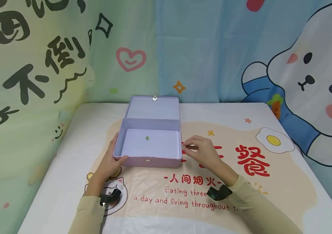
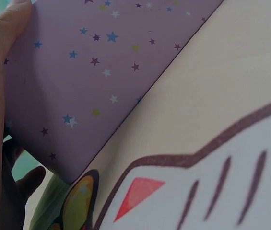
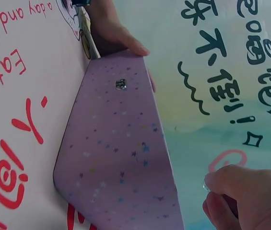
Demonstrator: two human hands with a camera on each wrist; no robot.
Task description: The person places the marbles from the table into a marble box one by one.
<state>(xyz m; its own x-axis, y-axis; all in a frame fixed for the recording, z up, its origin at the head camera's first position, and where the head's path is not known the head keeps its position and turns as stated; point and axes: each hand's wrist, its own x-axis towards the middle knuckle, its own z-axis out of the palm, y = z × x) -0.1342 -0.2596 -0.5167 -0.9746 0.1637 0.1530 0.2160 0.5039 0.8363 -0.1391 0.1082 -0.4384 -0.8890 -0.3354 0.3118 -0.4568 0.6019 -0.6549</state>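
A lilac tin box with a star pattern stands on the table, its hinged lid raised at the back. Inside on its floor lies one tiny green piece, too small to identify. My left hand grips the front left corner, thumb over the front rim and fingers along the left side; the left wrist view shows the starry wall beside that hand. Just off the box's right side, my right hand pinches a small, clear, shiny piece between thumb and fingertip, mostly hidden by the fingers.
A printed cloth with red lettering, a fried egg and a cat covers the table. Behind it hangs a coloured curtain with a cartoon rabbit at the right. Each wrist wears a dark band. A silver clasp sits on the lid's edge.
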